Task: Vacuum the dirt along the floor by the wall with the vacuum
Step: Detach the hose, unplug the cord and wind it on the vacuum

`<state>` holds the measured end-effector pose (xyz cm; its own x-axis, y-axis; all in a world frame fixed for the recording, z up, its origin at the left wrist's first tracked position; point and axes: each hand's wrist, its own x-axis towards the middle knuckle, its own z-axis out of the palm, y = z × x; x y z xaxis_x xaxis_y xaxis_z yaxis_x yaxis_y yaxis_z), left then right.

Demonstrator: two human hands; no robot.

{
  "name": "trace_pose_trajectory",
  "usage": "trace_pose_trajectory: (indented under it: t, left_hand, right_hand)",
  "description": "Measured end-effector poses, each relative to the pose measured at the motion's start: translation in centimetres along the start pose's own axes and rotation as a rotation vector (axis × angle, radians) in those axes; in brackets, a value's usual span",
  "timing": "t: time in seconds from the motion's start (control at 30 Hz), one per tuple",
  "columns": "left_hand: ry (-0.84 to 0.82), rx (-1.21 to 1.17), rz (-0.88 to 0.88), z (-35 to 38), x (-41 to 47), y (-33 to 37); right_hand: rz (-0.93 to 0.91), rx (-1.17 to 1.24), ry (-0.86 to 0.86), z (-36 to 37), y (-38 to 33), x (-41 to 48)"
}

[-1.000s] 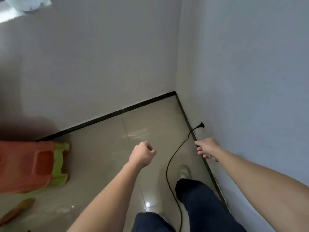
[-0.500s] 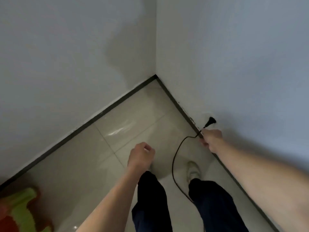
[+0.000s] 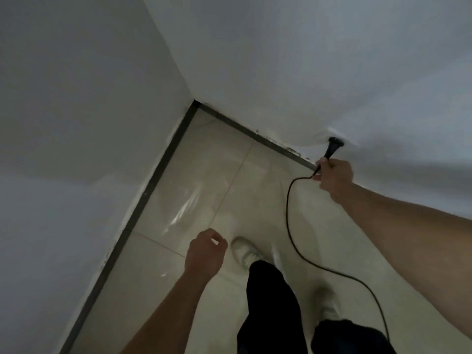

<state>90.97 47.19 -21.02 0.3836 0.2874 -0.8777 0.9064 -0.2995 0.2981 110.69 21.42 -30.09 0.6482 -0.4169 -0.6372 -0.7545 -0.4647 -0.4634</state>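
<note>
One cord [image 3: 290,221], R hand [image 3: 334,178] gripping it by plug [image 3: 335,143]; L hand [image 3: 204,254] loose.

A black cord [image 3: 287,208] and black plug [image 3: 335,142] at two o'clock stand out against white walls [image 3: 76,98], a dark grey skirting strip [image 3: 141,203] and glossy beige floor tiles [image 3: 204,162]; white shoes [image 3: 245,251] and black trousers [image 3: 270,302] at six o'clock.
</note>
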Motion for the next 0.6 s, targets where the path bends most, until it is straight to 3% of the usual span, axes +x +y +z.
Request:
trace_pose_trajectory:
  t: [0.1, 0.33, 0.47, 0.6]
  left_hand:
    - [-0.035, 0.017, 0.039, 0.6, 1.1, 0.6]
    - [-0.019, 0.116, 0.103, 0.5, 0.6, 1.5]
    - [0.032, 0.173, 0.153, 0.2, -1.0, 2.4]
    - [0.050, 0.166, 0.285, 1.3, -4.5, 4.9]
  right_hand:
    - [-0.134, -0.074, 0.052, 0.1, 1.0, -0.7]
    - [-0.191, -0.243, -0.186, 1.0, 9.2, -10.0]
    - [-0.226, -0.237, -0.227, -2.9, 11.0, -11.7]
    - [-0.414, -0.290, -0.353, -9.2, 9.7, -14.0]
